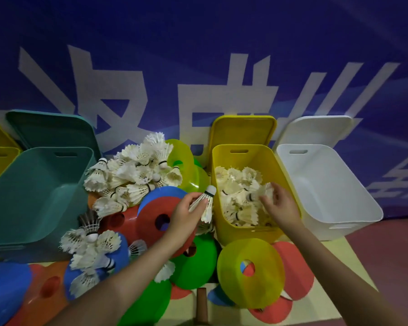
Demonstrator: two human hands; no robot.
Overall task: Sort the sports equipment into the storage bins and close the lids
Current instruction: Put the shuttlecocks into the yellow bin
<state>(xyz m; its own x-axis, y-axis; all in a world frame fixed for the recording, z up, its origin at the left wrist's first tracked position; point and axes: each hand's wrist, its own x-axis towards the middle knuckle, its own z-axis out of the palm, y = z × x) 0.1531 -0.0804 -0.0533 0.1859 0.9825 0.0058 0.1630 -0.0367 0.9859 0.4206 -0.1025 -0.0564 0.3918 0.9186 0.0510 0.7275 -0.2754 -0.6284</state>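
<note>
We see our left hand [186, 215] pinching a white shuttlecock [204, 203] by its feathers, with the cork tip pointing up and away, just beside the left wall of the yellow bin [224, 231]. Our right hand [279, 203] is over that yellow bin, and its fingers pinch another shuttlecock [265, 190] above the pile of shuttlecocks [239, 198] inside. The yellow bin's lid [243, 130] stands open behind it. To the right sits a white bin [353, 208], its lid [316, 129] open too. On the left is a green bin [33, 196] with its lid [50, 128] up. Between the green and yellow bins a big heap of shuttlecocks [134, 172] lies on flat cones. Near us there are red [156, 220], blue [5, 290], green [198, 260] and yellow cones [250, 271], with more shuttlecocks [90, 250] on top.
</note>
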